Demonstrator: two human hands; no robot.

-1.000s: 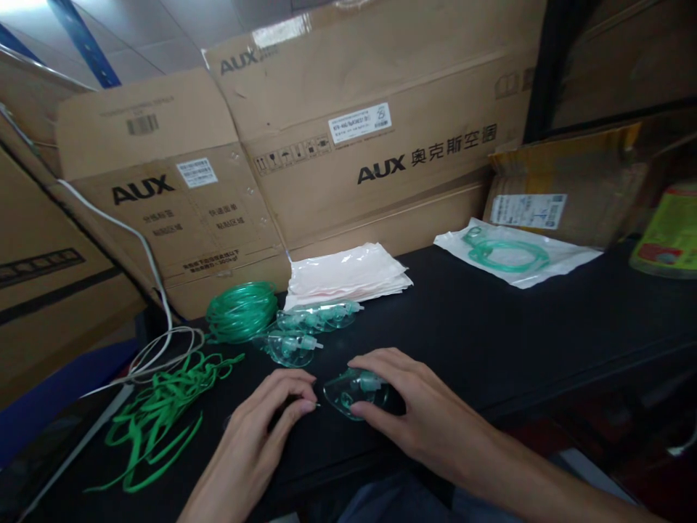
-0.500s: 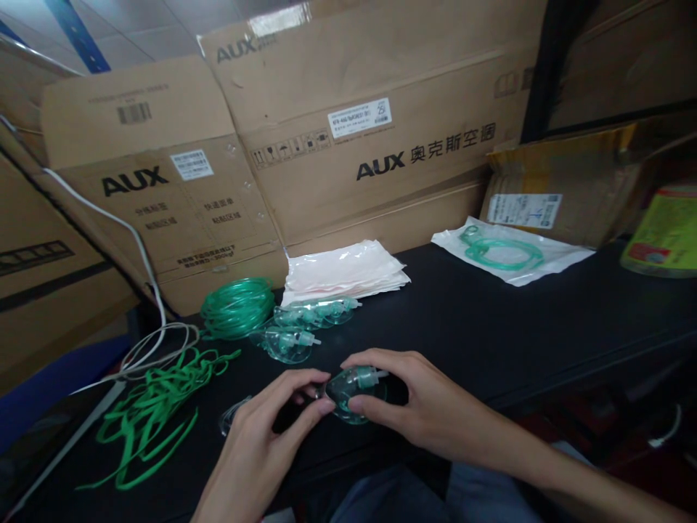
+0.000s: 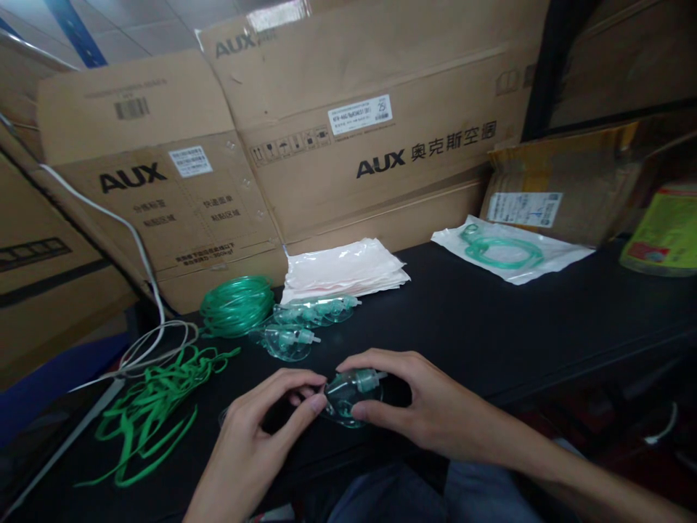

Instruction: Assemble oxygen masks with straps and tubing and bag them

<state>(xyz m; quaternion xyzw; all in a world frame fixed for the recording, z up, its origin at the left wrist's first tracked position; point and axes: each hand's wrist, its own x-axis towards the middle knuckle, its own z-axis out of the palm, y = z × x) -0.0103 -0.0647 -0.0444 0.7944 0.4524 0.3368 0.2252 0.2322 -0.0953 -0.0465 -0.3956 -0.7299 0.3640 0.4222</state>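
Note:
A clear green plastic mask [image 3: 351,392] with a small white connector on top is held just above the black table [image 3: 490,327] near its front edge. My right hand [image 3: 414,399] curls around its right side, thumb below and fingers over the top. My left hand [image 3: 261,421] pinches its left edge with fingertips together. More masks of the same kind [image 3: 297,327] lie a short way behind, apart from both hands.
Loose green straps [image 3: 152,414] and a coil of green tubing [image 3: 237,305] lie at the left, with white cables [image 3: 147,349]. A stack of plastic bags [image 3: 343,269] and a bagged mask set [image 3: 506,250] sit further back. Large cardboard boxes [image 3: 353,123] wall the rear.
My left hand has closed in from the table onto the mask's left edge. The mask has been lifted and tipped slightly between both hands.

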